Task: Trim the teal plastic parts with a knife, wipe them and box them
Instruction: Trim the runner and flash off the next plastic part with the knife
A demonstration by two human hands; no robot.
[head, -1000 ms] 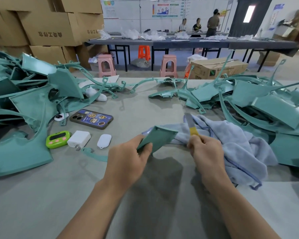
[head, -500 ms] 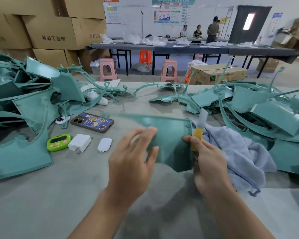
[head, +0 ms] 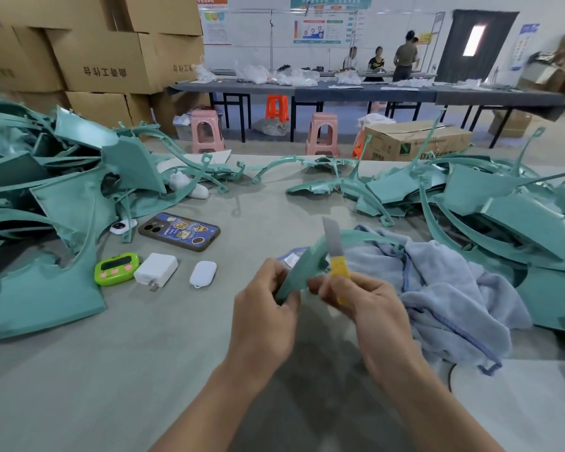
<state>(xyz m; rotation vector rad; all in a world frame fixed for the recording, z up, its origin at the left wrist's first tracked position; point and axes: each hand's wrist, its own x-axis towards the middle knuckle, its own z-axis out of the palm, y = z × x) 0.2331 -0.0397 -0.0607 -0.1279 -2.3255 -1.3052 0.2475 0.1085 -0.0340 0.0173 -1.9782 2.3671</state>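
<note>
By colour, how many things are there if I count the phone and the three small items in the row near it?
Blue: 1, the phone
Green: 1, the timer
White: 2, the charger and the fob
Total: 4

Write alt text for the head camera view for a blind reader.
A person's left hand grips a teal plastic part while the right hand holds a yellow-handled knife against it, above a grey table. A blue towel lies to the right; teal parts are piled on both sides.
</note>
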